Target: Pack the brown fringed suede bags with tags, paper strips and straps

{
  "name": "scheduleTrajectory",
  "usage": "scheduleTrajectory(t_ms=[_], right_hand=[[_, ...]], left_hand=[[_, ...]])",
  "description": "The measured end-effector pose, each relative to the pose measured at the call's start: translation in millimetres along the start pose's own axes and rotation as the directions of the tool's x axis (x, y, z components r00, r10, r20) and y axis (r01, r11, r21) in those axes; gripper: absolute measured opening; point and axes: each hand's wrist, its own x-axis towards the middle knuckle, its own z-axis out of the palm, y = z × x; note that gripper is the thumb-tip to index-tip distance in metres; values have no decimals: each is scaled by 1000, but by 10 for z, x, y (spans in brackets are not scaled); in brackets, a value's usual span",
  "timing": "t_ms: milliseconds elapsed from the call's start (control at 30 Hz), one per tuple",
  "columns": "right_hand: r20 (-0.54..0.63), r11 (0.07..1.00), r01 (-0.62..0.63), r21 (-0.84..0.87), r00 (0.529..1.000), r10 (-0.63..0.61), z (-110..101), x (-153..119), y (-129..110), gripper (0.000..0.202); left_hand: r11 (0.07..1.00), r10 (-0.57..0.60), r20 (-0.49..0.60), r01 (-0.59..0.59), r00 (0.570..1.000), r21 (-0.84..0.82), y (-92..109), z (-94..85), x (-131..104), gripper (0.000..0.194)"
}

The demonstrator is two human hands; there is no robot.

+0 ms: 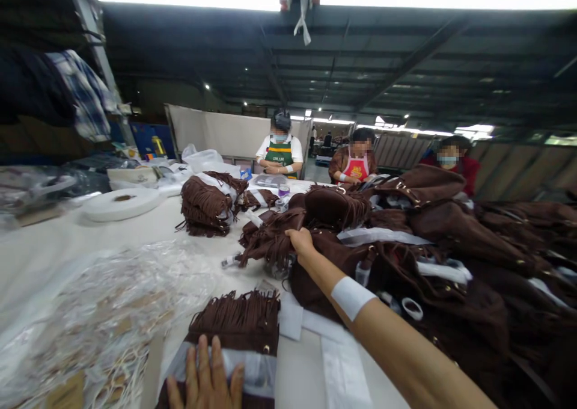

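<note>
My left hand [208, 374] lies flat with its fingers spread on a dark brown fringed bag [238, 316]. A pale translucent wrap [258, 367] runs across that bag, and a small gold stud shows at its right side. Farther out, my right arm reaches across, and my right hand [301, 242] is closed on the edge of another brown fringed bag [270, 234]. My right fingertips are partly hidden. That second bag rests against a large heap of brown bags [451, 313], and a clear tag sticks out at its left.
A stacked fringed bundle [207, 207] stands mid-table, with a white tape roll [121, 204] farther left. Clear plastic bags holding tags and strings [130, 313] cover the left side. White strips [342, 367] lie at the front. Several people [280, 147] work across the table.
</note>
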Motion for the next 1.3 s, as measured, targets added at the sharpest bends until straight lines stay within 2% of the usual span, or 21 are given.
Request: scheduleTrajectory(t_ms=[133, 233, 367, 467, 500, 533, 567, 600, 633, 667, 700, 733, 800, 833, 867, 933, 967, 1033, 1100, 1133, 1300], right_hand=[[-32, 995, 3, 96, 999, 0, -251, -106, -460, 26], [-23, 981, 47, 188, 999, -44, -491, -327, -774, 20], [26, 941, 117, 318, 991, -133, -925, -824, -1096, 15], [70, 909, 137, 393, 981, -179, -1333, -1361, -1183, 20], [80, 902, 139, 410, 979, -187, -1474, -1565, -1169, 22], [85, 895, 136, 425, 978, -189, -1611, -1778, -1131, 25], [85, 888, 128, 442, 979, -184, -1740, -1997, -1070, 28], [79, 879, 117, 462, 982, -172, -1857, -2219, -986, 31], [69, 868, 103, 486, 985, -156, -1958, -2443, -881, 35], [52, 853, 90, 513, 989, -136, -2043, -2668, -756, 39], [28, 838, 78, 541, 993, -110, -2109, -2894, -613, 44], [3, 821, 69, 567, 996, -85, -2157, -3120, -452, 49], [-38, 791, 59, 609, 998, -45, -2208, -3578, -90, 57], [-50, 778, 52, 625, 998, -27, -2219, -3805, 105, 59], [-54, 769, 39, 638, 999, -6, -2227, -4027, 303, 60], [-46, 758, -18, 652, 997, 63, -2254, -4426, 691, 62], [-34, 748, -67, 661, 992, 119, -2284, -4590, 870, 64], [-18, 712, -154, 685, 974, 228, -2387, -4820, 1174, 63], [-42, 681, -188, 708, 951, 306, -2539, -4915, 1394, 57], [-65, 678, -187, 711, 943, 328, -2622, -4921, 1475, 56], [-138, 765, -194, 614, 928, 345, -2852, -4856, 1699, 72]], left_hand=[[999, -18, 16, 19, 1000, -43, 28, -34, 2, 77], [999, -17, 18, 17, 1000, -42, 62, -42, -13, 71], [992, -42, -15, 40, 999, -123, 92, -148, 54, 63], [913, -139, -7, 126, 990, -389, 155, -444, 180, 59], [837, -187, 25, 173, 982, -519, 213, -589, 206, 58], [715, -234, 91, 235, 968, -658, 301, -753, 211, 59], [547, -270, 203, 324, 941, -772, 424, -930, 191, 60], [321, -239, 393, 454, 888, -831, 580, -1115, 144, 61], [49, -133, 593, 603, 794, -796, 765, -1304, 75, 64], [-186, -19, 711, 696, 703, -693, 969, -1493, -9, 69], [-378, 96, 755, 726, 648, -575, 1182, -1677, -98, 72], [-508, 187, 764, 726, 617, -463, 1390, -1847, -181, 73], [-643, 273, 760, 700, 589, -312, 1748, -2116, -312, 59], [-661, 275, 773, 696, 571, -280, 1883, -2201, -361, 53], [-653, 245, 814, 710, 527, -263, 1984, -2246, -407, 48], [-587, 134, 898, 764, 420, -269, 2085, -2228, -513, 43], [-538, 92, 918, 795, 385, -279, 2091, -2179, -580, 43], [-439, 81, 926, 847, 369, -299, 2038, -2050, -736, 47], [-353, 141, 915, 883, 378, -311, 1938, -1941, -885, 49], [-313, 167, 916, 901, 365, -302, 1881, -1908, -943, 49], [-143, 188, 951, 965, 245, -220, 1598, -1933, -1006, 47]])
